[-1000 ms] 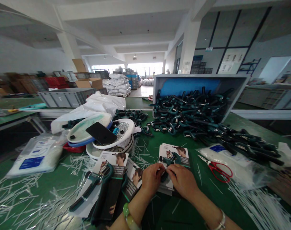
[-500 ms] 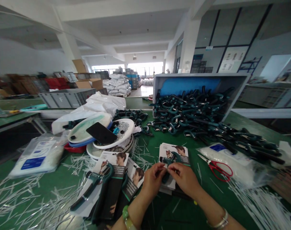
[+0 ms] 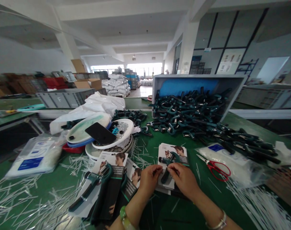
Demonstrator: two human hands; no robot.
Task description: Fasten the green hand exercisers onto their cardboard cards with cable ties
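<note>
A dark green hand grip strengthener (image 3: 164, 177) lies on the top card of a stack of printed cards (image 3: 162, 149) in front of me. At the left edge of that stack is my left hand (image 3: 149, 181), its fingertips pressed together; whatever they hold is too small to tell. My right hand (image 3: 186, 180) is pinched over the strengthener's handle on the right, and its fingertips hide what is between them. To the left, more strengtheners (image 3: 82, 195) rest on printed cards (image 3: 114, 191).
Red-handled scissors (image 3: 218, 170) and a plastic bag (image 3: 234, 163) lie right. Loose white cable ties (image 3: 260, 204) are scattered on the green table. A tipped grey crate (image 3: 235, 95) spills many strengtheners. Round trays (image 3: 126, 137) with a black phone (image 3: 100, 133) stand left.
My hands have moved apart: the left has drawn slightly left, away from the right. More of the strengthener's handle shows between them. The view has shifted slightly.
</note>
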